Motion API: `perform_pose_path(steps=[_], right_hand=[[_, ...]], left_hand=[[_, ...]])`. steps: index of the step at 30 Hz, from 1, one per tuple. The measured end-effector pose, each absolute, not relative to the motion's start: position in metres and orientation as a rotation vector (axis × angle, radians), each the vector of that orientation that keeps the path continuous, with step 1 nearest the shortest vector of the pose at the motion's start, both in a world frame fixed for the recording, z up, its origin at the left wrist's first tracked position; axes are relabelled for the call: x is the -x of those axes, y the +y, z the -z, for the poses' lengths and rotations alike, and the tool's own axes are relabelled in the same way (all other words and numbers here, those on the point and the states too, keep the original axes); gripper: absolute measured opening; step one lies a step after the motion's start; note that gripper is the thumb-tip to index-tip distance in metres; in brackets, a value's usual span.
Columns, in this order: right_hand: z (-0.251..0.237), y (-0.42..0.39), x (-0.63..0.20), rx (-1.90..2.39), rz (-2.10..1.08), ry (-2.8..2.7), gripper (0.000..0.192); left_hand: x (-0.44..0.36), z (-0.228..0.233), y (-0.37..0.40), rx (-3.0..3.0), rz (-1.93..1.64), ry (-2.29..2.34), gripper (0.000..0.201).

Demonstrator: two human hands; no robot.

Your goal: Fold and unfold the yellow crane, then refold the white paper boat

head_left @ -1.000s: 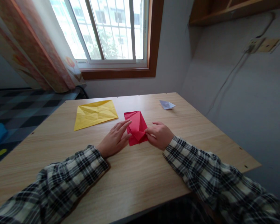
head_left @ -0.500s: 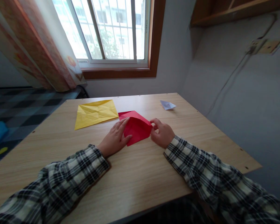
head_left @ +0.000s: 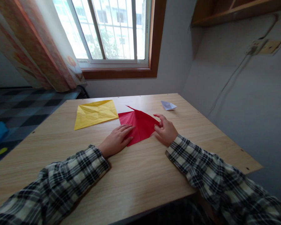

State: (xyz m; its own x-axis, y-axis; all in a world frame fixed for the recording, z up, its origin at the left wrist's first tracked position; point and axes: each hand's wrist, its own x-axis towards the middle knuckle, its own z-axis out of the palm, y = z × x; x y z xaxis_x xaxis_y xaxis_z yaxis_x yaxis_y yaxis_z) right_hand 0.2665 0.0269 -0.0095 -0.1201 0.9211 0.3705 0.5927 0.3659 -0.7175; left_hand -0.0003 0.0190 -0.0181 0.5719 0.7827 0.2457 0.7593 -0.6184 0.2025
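Red paper (head_left: 140,125) lies on the table (head_left: 135,175), just right of the yellow sheet (head_left: 96,114) and touching or nearly touching its near corner. It is partly unfolded — a raised flap stands along its far right edge, with creases running from the centre. The left hand (head_left: 115,140) lies flat, fingers (head_left: 127,128) extended and close together, pressing the paper's left part to the table. The right hand (head_left: 166,131) sits at the paper's right edge, fingers loosely curled and slightly spread; the thumb and forefinger appear to pinch the flap's edge, though the contact itself is hard to see. A small white folded paper (head_left: 168,105) lies well apart, near the table's far right corner.

Risks, as judged from this pose: if the right hand pulls while the left presses hard, the paper may tear at a crease — or, with too light a press, slide toward the yellow sheet and lose alignment.
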Motion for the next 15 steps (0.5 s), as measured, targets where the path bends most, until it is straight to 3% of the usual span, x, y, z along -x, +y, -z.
perform_pose_path(steps=[15], right_hand=[[0.024,0.066,-0.293,1.225,-1.007,-1.347,0.045]], left_hand=[[0.001,0.015,0.019,-2.759,-0.484,1.247,0.044]])
